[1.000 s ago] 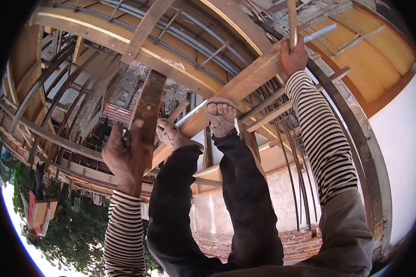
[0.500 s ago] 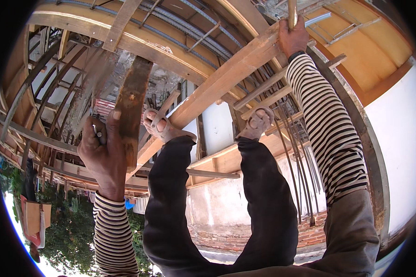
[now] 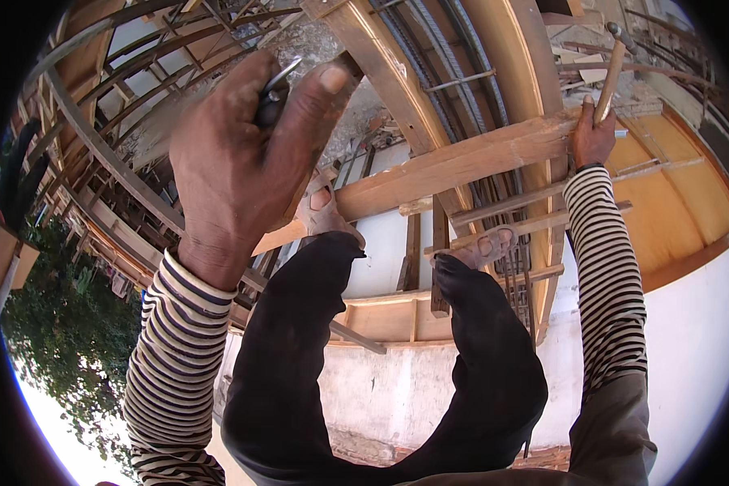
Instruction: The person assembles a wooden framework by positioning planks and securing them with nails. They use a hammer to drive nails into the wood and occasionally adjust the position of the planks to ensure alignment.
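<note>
Close in front of me, my left hand (image 3: 235,162) is closed, with its thumb along a dark wooden plank (image 3: 330,121) mostly hidden behind the hand. A thin metal piece like a nail (image 3: 285,73) pokes out between its curled fingers; a darker bit beside it is unclear. At the upper right, my right hand (image 3: 594,144) grips a hammer (image 3: 611,77) by its wooden handle, head up. That hand is at the right end of a long wooden beam (image 3: 462,162), which passes in front of my sandalled feet.
Reinforcing bars (image 3: 454,61) run inside a wooden formwork trough (image 3: 526,73) beyond the beam. Narrow timbers (image 3: 535,223) stand near my right foot (image 3: 488,245). A pale wall (image 3: 381,389) drops below my feet. Scaffold-like timbers (image 3: 109,166) fill the left side.
My left hand has come up and nearer with the plank, now looming larger. The view has turned, shifting the beam and feet rightward. The hammer's head now shows above my right hand.
</note>
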`<state>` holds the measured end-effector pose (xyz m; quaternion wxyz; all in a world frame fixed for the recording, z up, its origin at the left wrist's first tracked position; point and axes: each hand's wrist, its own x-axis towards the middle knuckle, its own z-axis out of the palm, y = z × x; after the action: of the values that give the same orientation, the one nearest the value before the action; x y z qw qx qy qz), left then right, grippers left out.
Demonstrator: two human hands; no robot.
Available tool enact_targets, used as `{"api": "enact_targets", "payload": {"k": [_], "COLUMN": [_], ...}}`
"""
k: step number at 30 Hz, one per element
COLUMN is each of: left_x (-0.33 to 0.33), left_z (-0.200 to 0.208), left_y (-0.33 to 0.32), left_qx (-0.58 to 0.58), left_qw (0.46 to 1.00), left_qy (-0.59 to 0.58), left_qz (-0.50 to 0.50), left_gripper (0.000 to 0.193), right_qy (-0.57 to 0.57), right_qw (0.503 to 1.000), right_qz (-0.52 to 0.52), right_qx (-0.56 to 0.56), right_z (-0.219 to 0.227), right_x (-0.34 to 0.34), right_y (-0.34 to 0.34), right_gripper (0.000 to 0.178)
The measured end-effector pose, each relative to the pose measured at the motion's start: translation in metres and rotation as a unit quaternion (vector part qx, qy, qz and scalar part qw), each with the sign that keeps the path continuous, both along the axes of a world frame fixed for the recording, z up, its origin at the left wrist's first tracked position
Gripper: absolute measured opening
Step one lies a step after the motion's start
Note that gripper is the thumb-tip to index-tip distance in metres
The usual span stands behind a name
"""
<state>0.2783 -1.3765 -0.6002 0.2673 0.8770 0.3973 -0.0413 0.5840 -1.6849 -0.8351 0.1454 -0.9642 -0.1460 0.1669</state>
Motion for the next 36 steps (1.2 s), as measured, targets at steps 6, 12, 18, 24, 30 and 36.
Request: {"api": "enact_targets", "payload": {"k": [6,12,18,24,30,36], "left_x": [-0.001,-0.003,0.0,0.0,-0.008,-0.005], "left_z": [0.002,0.01,0.014,0.019,0.019,0.007], "left_y": [0.005,-0.003,-0.005,0.002,0.006,-0.003], "left_qx": [-0.011,0.0,-0.001,-0.098,-0.141,0.001], "left_qw": [1.0,1.0,0.999,0.994,0.982,0.979], "left_qy": [-0.008,0.025,0.044,-0.033,-0.106,-0.204], "left_qz": [0.016,-0.007,-0.008,0.032,0.064,0.02], "left_gripper": [0.053,0.051,0.045,0.043,0.05,0.059], "right_qy": [-0.025,-0.239,-0.026,-0.092,-0.165,-0.153], "right_qw": [0.995,0.917,0.924,0.826,0.797,0.83], "right_qz": [0.09,0.315,0.379,0.554,0.579,0.532], "right_qx": [-0.023,0.052,-0.038,-0.039,0.05,0.071], "right_z": [0.006,0.034,0.052,0.017,0.009,0.002], "right_x": [-0.002,-0.013,-0.022,-0.011,-0.002,0.004], "right_y": [0.008,0.033,0.135,0.229,0.258,0.258], "right_gripper": [0.046,0.04,0.05,0.052,0.039,0.038]}}
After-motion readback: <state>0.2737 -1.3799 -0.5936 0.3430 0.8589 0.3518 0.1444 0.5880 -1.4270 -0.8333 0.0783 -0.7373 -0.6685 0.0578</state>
